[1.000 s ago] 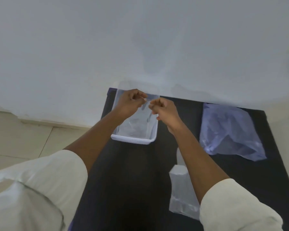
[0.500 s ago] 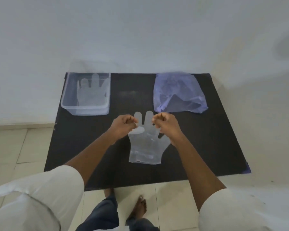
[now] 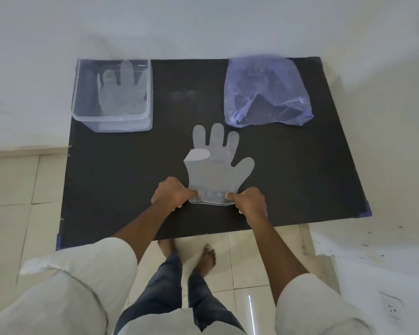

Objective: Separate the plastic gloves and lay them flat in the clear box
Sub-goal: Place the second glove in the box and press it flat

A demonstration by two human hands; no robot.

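Thin see-through plastic is pinched at both lower corners: the left hand (image 3: 173, 194) and the right hand (image 3: 248, 204) each close thumb and fingers on the cuff edge of the glove stack (image 3: 215, 170), which lies flat on the black worktop (image 3: 121, 184) with its fingers pointing away from the person. Both grips are shut tight on the cuff, one at each end, knuckles up and wrists low, forearms reaching in from the near edge and converging on the cuff. Whether the fingers have already parted a single layer from the rest cannot be told; the cuff looks crumpled between the two grips. Just beyond the left grip, the glove's little-finger corner is folded over on itself. Farther off, beyond and to the left of the grips, the clear box (image 3: 111, 93) sits at the far corner of the worktop with at least one glove (image 3: 121, 93) already spread flat inside. Beyond and to the right lies a crumpled bluish plastic bag (image 3: 264, 93). By my reading, the task is partly done: some gloves are boxed, and the stack under the hands remains to be peeled apart and carried over.
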